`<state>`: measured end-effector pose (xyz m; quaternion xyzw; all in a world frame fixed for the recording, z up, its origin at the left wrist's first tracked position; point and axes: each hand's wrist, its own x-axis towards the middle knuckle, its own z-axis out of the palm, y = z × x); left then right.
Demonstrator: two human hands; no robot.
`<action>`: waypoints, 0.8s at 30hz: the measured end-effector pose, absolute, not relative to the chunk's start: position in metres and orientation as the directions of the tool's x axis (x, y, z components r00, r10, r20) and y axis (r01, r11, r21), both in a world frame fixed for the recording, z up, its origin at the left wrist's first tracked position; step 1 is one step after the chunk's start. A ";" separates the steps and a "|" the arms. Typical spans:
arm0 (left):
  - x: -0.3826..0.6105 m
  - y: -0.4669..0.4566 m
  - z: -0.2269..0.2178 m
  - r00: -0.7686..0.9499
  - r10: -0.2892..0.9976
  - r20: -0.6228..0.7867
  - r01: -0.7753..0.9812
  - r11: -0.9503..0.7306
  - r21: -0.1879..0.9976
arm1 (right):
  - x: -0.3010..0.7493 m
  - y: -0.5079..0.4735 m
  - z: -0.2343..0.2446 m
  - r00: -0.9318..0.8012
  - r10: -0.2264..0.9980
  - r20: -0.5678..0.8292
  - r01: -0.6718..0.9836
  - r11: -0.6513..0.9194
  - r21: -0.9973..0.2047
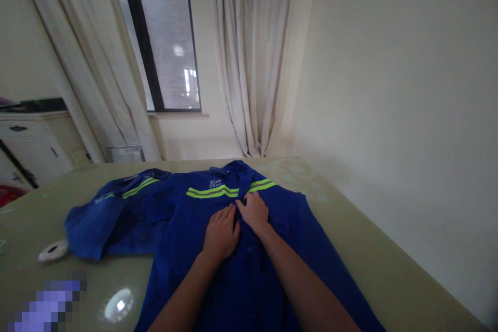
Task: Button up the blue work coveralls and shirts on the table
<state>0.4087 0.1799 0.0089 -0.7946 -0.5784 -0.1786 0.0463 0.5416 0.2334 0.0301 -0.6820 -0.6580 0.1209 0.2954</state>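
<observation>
A blue work jacket (194,218) with yellow-green and grey reflective stripes lies spread front up on a table, collar away from me. White lettering shows on its chest. My left hand (222,232) rests flat on the jacket's front, fingers stretched together and thumb apart. Just to its right, my right hand (256,211) is at the front opening below the stripe, with curled fingers and thumb closing on the fabric edge. A second blue garment (112,223) with similar stripes lies folded at the left, touching the jacket's sleeve.
The greenish glossy table (342,207) runs along a pale wall on the right. A white oval object (53,251) sits left of the folded garment. A blurred-out purple patch (46,306) covers the lower left. Behind stand curtains (252,52) and a white cabinet (35,140).
</observation>
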 end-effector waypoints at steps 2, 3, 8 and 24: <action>0.412 0.185 0.015 0.237 0.904 0.356 0.951 -0.291 0.107 | 0.542 0.236 0.025 0.134 0.963 0.233 0.830 0.019 -0.558; 0.414 0.189 0.018 0.227 0.904 0.362 0.957 -0.275 0.087 | 0.544 0.237 0.022 0.143 0.961 0.237 0.828 0.015 -0.561; 0.428 0.213 0.026 0.163 0.915 0.368 0.979 -0.195 0.052 | 0.566 0.245 0.013 0.135 0.958 0.252 0.778 0.055 -0.626; 0.416 0.250 0.015 0.127 0.883 0.451 0.806 -0.357 0.472 | 0.573 0.257 0.006 0.142 0.884 0.446 0.676 0.242 -0.696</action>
